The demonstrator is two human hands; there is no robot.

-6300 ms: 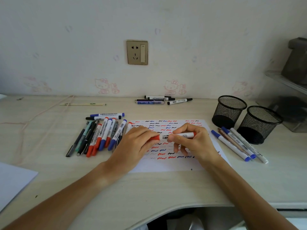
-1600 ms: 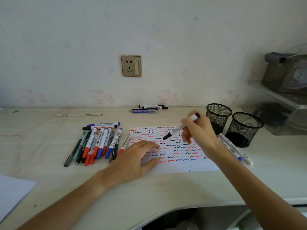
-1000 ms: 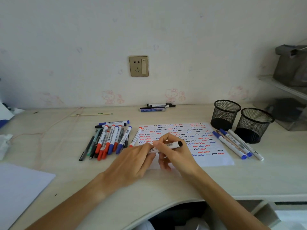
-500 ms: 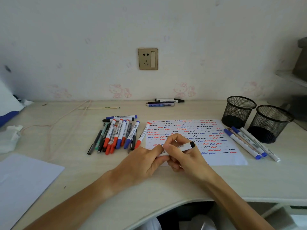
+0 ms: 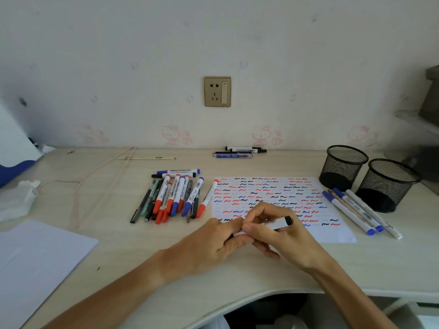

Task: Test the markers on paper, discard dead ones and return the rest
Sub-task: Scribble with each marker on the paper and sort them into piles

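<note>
Both hands hold one white marker with a black end low over the near edge of the test paper, which is covered in red, blue and black squiggles. My right hand grips the barrel. My left hand pinches the marker's left end, which its fingers hide. A pile of several markers and pens lies left of the paper. Three markers lie to its right, beside two black mesh cups.
A few more pens lie at the back by the wall under a socket. A blank white sheet sits near left, crumpled tissue at far left, a cord across the desk. The curved desk edge runs below my forearms.
The red marker held earlier now lies by the pile. My right hand took a black-ended marker, lifted it, then brought it down to my left hand, which left the paper to pinch its end.
</note>
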